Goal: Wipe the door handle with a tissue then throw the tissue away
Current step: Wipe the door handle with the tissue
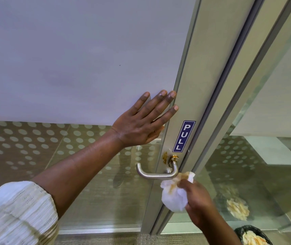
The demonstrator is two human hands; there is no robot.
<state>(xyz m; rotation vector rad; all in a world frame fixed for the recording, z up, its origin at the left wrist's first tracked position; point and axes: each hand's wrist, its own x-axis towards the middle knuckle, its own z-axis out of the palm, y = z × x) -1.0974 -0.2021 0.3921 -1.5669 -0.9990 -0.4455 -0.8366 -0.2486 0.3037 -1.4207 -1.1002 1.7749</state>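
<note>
A steel lever door handle [156, 175] juts from the metal door frame, with brown-orange smears around its base. My right hand [198, 205] grips a crumpled white tissue [173, 194] with brown stains, and the tissue touches the handle's right bend. My left hand [141, 122] lies flat with fingers spread on the frosted glass door [74, 59], just above and left of the handle.
A blue PULL sticker [184, 136] sits on the frame above the handle. A black-lined bin [252, 236] with used stained tissues stands at the bottom right on the floor. A glass side panel [257, 174] to the right reflects crumpled tissues.
</note>
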